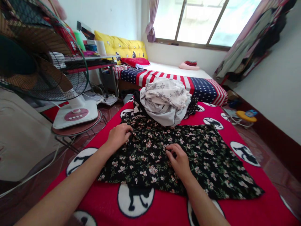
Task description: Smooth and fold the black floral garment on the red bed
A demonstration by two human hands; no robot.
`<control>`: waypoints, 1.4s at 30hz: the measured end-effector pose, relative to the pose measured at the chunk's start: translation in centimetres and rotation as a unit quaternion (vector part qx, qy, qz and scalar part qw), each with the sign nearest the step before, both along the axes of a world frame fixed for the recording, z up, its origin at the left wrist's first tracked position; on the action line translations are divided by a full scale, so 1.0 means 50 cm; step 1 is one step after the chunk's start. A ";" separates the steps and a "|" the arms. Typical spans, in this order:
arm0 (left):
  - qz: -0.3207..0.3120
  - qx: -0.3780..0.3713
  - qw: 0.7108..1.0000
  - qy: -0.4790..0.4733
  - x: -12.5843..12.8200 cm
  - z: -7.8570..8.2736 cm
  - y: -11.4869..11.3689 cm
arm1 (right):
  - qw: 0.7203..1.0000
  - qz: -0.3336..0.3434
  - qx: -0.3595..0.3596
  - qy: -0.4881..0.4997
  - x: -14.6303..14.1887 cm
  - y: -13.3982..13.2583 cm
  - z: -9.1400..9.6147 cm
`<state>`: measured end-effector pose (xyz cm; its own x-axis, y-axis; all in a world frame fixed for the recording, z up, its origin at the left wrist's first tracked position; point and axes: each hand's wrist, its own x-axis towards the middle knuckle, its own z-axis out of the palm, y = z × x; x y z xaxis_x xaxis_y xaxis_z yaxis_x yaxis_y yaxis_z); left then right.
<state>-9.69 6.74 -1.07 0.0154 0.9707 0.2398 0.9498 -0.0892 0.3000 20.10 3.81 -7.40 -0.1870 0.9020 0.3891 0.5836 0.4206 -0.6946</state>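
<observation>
A black garment with pink flowers and green leaves [152, 157] lies spread nearly flat on a red blanket [103, 201]. I cannot tell whether it is a skirt or a dress. At its upper left edge, my left hand [119, 135] is closed, with thumb and fingers gripping the cloth. My right hand [180, 160] pinches the fabric near the middle, thumb and index finger close together. Just beyond the garment sits a heap of light grey and white printed clothes [166, 100], with black dotted cloth [193, 106] partly hidden behind it.
On the left, a caged fan [75, 116] stands on a round stool [77, 127] beside a cluttered desk [103, 59]. Across the back is a bed with a stars-and-stripes cover [150, 77]. Clothes [254, 44] hang at right, above a small yellow-topped stool [246, 116].
</observation>
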 end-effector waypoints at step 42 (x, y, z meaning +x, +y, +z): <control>0.018 0.044 0.998 -0.051 0.069 -0.125 -0.166 | 0.913 -0.240 0.013 -0.331 0.277 0.121 0.130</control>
<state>-6.23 -1.58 -7.31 -0.0476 0.9450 0.3234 0.9178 -0.0864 0.3876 33.93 9.85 -0.89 0.0252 0.9339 0.3566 0.9930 0.0177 -0.1166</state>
